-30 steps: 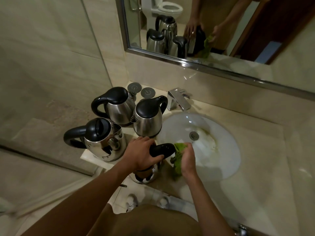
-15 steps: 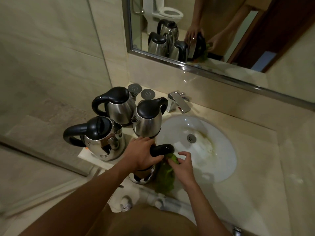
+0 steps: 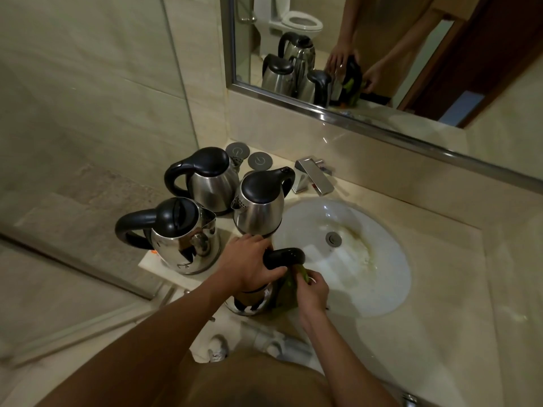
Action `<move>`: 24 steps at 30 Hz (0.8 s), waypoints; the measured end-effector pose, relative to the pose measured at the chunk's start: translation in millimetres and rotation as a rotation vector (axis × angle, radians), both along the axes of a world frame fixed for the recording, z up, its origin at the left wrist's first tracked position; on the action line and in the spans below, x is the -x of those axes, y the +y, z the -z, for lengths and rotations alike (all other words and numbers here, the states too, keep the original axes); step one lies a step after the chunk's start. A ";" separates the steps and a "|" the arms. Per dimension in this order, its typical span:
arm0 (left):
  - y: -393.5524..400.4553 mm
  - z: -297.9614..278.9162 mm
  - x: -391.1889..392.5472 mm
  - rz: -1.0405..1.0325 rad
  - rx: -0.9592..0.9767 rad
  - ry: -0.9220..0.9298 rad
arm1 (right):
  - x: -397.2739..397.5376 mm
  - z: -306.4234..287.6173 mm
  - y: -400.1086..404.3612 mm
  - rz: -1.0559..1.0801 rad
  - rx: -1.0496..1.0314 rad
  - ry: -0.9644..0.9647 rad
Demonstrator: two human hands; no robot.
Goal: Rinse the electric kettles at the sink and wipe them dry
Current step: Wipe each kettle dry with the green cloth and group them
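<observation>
Wiping's underway — left hand (image 3: 249, 264) curled over the steel kettle's black lid (image 3: 283, 257), right hand (image 3: 313, 292) pinching a green cloth (image 3: 289, 292) — work downward, keeping that grip firm.

steel kettle (image 3: 252, 301) held at sink (image 3: 390, 259) edge, green cloth (image 3: 289, 292) against it

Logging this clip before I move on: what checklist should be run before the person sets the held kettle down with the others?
1. Left hand grips held kettle by its handle: ok.
2. Right hand holds cloth against the kettle: ok.
3. Kettle fully dry: cannot tell.
4. Three kettles upright on the counter: ok.
5. Free counter space to their left: not ok, crowded.
6. Tap off: ok, no water visible.
</observation>
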State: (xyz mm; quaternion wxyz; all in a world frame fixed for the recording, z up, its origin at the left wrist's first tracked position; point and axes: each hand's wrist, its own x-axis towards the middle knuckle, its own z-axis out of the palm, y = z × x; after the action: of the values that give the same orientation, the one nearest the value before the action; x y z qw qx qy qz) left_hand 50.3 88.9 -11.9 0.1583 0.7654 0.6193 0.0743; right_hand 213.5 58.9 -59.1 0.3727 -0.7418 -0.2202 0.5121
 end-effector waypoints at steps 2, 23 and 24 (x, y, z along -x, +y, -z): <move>-0.1 -0.7 0.1 0.002 0.005 -0.003 | 3.2 4.2 4.4 0.019 0.009 -0.043; 0.7 2.2 -4.2 -0.079 -0.022 -0.066 | 5.5 10.0 -6.5 -0.076 0.038 0.180; 0.5 2.5 -4.2 -0.087 -0.024 -0.073 | 4.4 11.7 -8.5 -0.094 0.020 0.220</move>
State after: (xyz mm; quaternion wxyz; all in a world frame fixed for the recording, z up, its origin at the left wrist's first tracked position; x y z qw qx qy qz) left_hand 54.5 89.4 -14.4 0.1683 0.7366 0.6447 0.1166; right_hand 209.0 50.5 -70.8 0.3628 -0.6738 -0.2071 0.6095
